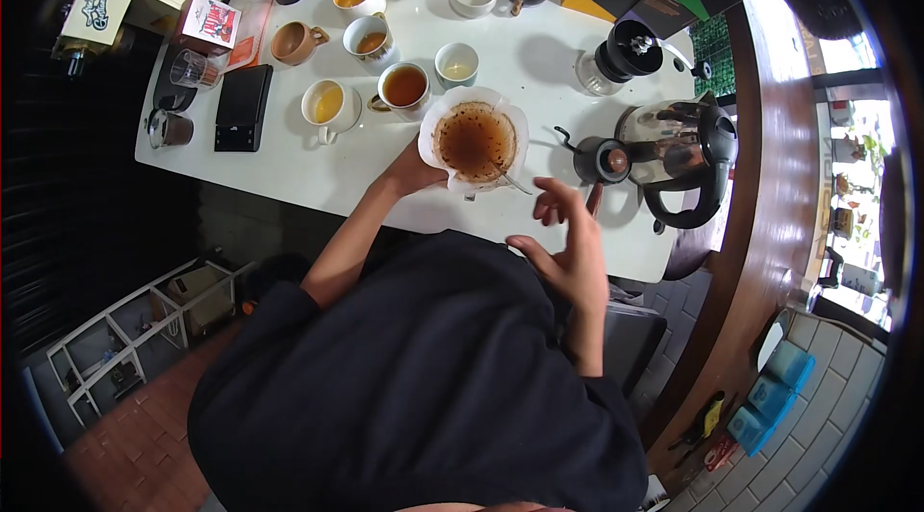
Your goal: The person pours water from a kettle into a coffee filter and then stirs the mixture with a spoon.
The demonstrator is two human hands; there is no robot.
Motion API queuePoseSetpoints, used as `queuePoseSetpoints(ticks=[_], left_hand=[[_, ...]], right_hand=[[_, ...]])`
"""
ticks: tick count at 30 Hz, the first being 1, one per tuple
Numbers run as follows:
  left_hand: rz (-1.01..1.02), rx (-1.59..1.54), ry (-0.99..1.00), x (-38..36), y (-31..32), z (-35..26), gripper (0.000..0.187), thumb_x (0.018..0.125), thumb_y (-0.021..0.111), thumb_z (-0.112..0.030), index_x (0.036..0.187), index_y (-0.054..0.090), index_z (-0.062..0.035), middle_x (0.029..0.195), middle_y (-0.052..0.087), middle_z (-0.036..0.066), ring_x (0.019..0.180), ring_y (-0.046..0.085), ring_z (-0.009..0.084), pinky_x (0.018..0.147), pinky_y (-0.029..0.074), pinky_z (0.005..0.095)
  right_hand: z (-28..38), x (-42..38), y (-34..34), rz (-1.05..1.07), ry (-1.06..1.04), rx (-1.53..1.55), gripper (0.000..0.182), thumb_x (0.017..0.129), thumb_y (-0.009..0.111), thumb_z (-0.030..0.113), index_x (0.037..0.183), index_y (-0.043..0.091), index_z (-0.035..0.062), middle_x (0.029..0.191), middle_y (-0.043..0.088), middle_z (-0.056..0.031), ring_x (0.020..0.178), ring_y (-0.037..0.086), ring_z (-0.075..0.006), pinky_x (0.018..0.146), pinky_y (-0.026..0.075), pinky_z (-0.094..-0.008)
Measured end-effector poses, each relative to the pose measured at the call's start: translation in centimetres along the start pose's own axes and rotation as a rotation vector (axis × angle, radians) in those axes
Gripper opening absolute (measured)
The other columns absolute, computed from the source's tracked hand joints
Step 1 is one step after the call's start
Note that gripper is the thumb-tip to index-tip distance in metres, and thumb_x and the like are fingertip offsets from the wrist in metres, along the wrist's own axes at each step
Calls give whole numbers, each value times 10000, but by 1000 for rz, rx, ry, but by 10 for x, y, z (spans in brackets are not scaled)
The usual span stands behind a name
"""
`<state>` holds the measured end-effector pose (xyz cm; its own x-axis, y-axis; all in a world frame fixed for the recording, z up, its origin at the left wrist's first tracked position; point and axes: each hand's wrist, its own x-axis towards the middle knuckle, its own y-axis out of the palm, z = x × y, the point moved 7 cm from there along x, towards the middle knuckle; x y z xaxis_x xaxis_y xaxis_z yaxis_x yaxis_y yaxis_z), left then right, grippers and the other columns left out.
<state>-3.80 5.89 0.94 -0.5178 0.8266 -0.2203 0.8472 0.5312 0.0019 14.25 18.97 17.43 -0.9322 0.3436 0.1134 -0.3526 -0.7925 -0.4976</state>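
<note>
In the head view, a coffee dripper lined with a white paper filter [436, 115] holds brown coffee liquid with dark grounds along the sides. A spoon [517, 183] leans in it, its thin metal handle sticking out over the near right rim. My left hand [416, 170] grips the dripper from its left side; the fingertips are hidden behind it. To the right of the spoon handle, my right hand [568, 238] is empty, with thumb and fingers apart. Close beyond the dripper stand a cup of amber liquid [404, 89] and a pale cup [456, 65].
Several more cups, one a brown cup [294, 43], stand farther back on the white table [539, 137]. At right are a gooseneck kettle [602, 161], a larger electric kettle [664, 132] and a hand grinder [626, 52]. A black scale [243, 108] lies at left.
</note>
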Motion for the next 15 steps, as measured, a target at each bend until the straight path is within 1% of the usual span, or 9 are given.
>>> queuePoseSetpoints(ticks=[1,3,4,6,7,9,10,12,15], left_hand=[[4,2,-4,-1,1,-4,790,706,863,-164,1380,463,-62,1314,592,79,1202,570,208,1036,470,373],[-1,116,-26,-2,3,-17,727,719,857,-161,1347,504,-66,1294,606,78,1187,580,204,1026,475,364],[6,118,-28,-2,6,-17,727,719,857,-161,1347,504,-66,1294,606,78,1187,580,204,1026,475,364],[-23,179,45,-3,8,-25,657,739,847,-154,1314,541,-70,1275,618,79,1173,589,203,1018,477,359],[-15,184,40,-3,10,-28,657,739,847,-154,1314,541,-70,1275,618,79,1173,589,203,1018,477,359],[-1,248,94,-3,13,-41,628,756,838,-152,1308,549,-73,1275,618,80,1170,592,206,1016,478,357],[6,252,90,-3,13,-41,628,756,838,-152,1308,549,-73,1275,618,80,1170,592,206,1016,478,357],[18,233,44,-1,12,-39,614,763,834,-158,1303,553,-74,1272,620,76,1164,595,207,1013,480,361],[-36,233,106,0,12,-41,620,766,837,-162,1308,549,-74,1267,623,74,1161,598,207,1012,483,362]], right_hand=[[-6,-1,8,-15,44,10,549,761,846,195,1216,578,42,843,560,-66,737,536,-203,687,475,-339],[-13,0,16,-49,47,-120,383,794,813,164,1096,616,35,816,550,-71,718,549,-212,662,472,-355],[-15,3,16,-54,53,-119,383,794,813,164,1096,616,35,816,550,-71,718,549,-212,662,472,-355],[-11,7,12,-123,-29,-175,256,812,788,146,967,618,35,800,550,-72,710,565,-235,645,470,-374],[-12,10,10,-129,-21,-171,256,812,788,146,967,618,35,800,550,-72,710,565,-235,645,470,-374],[-1,15,8,-125,-141,-284,234,817,783,159,903,599,43,805,563,-68,713,572,-258,639,471,-381],[-2,18,7,-132,-105,-241,239,818,791,166,869,590,46,743,524,-40,663,523,-204,679,412,-343],[-2,21,8,-152,-132,-263,230,826,780,158,854,583,43,741,525,-48,661,524,-214,666,411,-351],[2,28,6,-146,-168,-308,224,838,758,143,816,561,38,739,530,-60,673,544,-238,632,433,-381]])
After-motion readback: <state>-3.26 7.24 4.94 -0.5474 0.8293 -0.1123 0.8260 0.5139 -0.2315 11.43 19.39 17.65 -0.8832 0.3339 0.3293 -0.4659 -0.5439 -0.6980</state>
